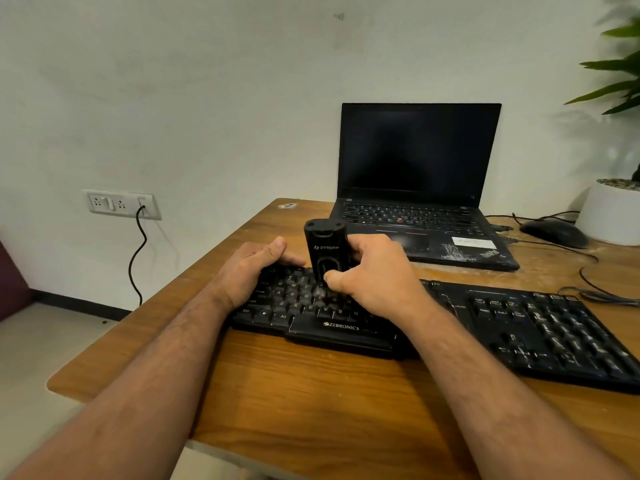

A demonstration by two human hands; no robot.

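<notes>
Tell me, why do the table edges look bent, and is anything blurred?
Head view: the wide lens bows the table edges; the pale tip under the black tool in the right hand is blurred against the keyboard; the plant at the right edge looks soft; light is even, shadows faint.

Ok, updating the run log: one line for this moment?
left grip holds black plastic keyboard | right grip holds upright black plastic handheld cleaner | tip on keys

Your left forearm (pixel 156 358) and right forearm (pixel 485 368) are bare right down to the wrists, both covered with fine dark hair; your left hand (pixel 252 268) and right hand (pixel 374 275) are bare too, with short, plain nails
</notes>
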